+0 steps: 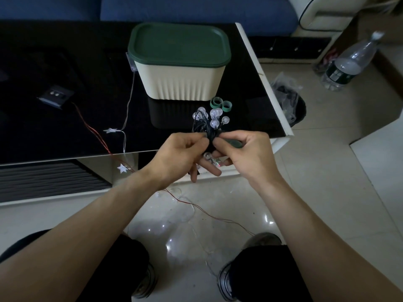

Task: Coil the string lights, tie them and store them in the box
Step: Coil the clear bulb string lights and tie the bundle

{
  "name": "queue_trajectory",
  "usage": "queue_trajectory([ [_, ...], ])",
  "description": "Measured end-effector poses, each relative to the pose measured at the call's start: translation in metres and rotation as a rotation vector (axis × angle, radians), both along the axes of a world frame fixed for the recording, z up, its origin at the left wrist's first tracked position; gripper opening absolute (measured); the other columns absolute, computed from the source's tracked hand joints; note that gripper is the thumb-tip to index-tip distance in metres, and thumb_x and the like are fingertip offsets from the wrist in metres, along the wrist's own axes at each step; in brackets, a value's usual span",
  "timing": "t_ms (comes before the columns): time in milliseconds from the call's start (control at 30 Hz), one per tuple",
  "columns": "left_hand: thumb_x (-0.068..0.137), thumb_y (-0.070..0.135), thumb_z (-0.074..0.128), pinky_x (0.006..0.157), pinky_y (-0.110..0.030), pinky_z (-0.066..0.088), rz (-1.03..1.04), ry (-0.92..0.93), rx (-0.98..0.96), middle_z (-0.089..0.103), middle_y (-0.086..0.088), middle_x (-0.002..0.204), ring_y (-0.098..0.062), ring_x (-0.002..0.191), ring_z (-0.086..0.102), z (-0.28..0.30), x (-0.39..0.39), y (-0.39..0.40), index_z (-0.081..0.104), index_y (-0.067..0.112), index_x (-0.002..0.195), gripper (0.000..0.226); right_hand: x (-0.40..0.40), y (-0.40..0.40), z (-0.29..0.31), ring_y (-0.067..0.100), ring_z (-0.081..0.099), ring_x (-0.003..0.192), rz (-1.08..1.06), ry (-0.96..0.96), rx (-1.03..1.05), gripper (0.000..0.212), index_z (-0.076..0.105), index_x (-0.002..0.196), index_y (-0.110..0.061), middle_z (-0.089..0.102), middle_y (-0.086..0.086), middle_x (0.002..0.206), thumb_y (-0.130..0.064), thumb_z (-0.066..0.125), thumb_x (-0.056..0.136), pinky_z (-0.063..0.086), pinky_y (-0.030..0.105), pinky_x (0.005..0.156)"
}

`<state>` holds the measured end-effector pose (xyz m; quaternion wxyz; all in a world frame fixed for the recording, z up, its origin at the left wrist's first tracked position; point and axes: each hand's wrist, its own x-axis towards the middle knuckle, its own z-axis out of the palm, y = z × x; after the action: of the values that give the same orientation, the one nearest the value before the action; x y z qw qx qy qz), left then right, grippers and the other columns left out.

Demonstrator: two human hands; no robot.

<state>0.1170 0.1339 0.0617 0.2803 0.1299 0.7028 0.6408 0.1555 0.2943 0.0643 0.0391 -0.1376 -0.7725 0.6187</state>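
While we sit near the table (65, 51):
Left hand (177, 154): we pinch the coiled string lights (209, 123).
Right hand (246, 149): we grip a green tie (234, 143) against them.
Box (180, 68): far, lidded.

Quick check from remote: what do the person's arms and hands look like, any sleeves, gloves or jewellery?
Both forearms are bare up to the frame edge, with no sleeves in view. The left hand and right hand wear no gloves, and no rings, watch or bands are visible.

String lights (209, 120), dark wire with clear globe bulbs, bunched in a coil between my hands over table edge, green tie (233, 143) at its middle. Cream ribbed box (181, 81) beyond, upright on table, green lid (178, 43) closed.
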Motion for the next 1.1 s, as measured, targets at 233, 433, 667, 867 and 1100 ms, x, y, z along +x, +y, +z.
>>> queue_trajectory([
  [233,0.086,0.006,0.066,0.030,-0.016,0.025,0.115,-0.220,0.157,0.070,-0.006,0.066,-0.014,0.049,0.067,0.005,-0.004,-0.001,0.069,0.003,0.097,0.012,0.002,0.002,0.002,0.014,0.072,0.061,-0.048,-0.003,-0.055,0.009,0.074,0.082,-0.017,0.075,0.003,0.069,-0.016,0.083,0.081,0.053,0.025,0.052],
  [433,0.077,0.015,0.071,0.036,-0.017,0.017,0.121,-0.311,0.200,0.057,0.004,0.054,-0.004,0.032,0.035,-0.001,-0.006,-0.002,0.067,0.006,0.091,0.018,0.003,0.003,0.000,0.020,0.067,0.061,0.012,0.011,-0.083,0.004,0.077,0.086,-0.016,0.073,0.004,0.071,-0.013,0.079,0.086,0.058,0.033,0.060],
  [667,0.088,0.001,0.066,0.029,-0.016,0.027,0.142,-0.226,0.137,0.059,0.001,0.052,-0.010,0.035,0.053,-0.004,-0.002,0.001,0.046,0.008,0.082,0.022,0.005,0.003,0.001,0.017,0.072,0.072,0.109,-0.041,-0.138,0.012,0.076,0.095,-0.016,0.076,0.006,0.078,-0.006,0.070,0.092,0.057,0.028,0.068],
  [867,0.086,0.005,0.073,0.033,-0.019,0.031,0.140,0.008,-0.087,0.065,-0.005,0.056,-0.013,0.036,0.054,-0.008,0.002,0.000,0.057,0.002,0.084,0.016,0.006,-0.003,-0.004,0.028,0.073,0.069,0.020,-0.101,0.007,0.034,0.075,0.089,-0.010,0.075,0.009,0.071,-0.036,0.088,0.072,0.061,0.035,0.065],
  [1100,0.082,0.029,0.080,0.039,-0.022,0.041,0.118,0.203,-0.270,0.074,-0.003,0.073,-0.019,0.042,0.062,-0.013,0.002,0.000,0.063,0.012,0.089,0.024,0.000,-0.009,-0.016,0.009,0.059,0.053,0.049,-0.226,0.021,0.021,0.072,0.078,-0.012,0.065,-0.003,0.058,-0.030,0.076,0.089,0.049,0.028,0.058],
])
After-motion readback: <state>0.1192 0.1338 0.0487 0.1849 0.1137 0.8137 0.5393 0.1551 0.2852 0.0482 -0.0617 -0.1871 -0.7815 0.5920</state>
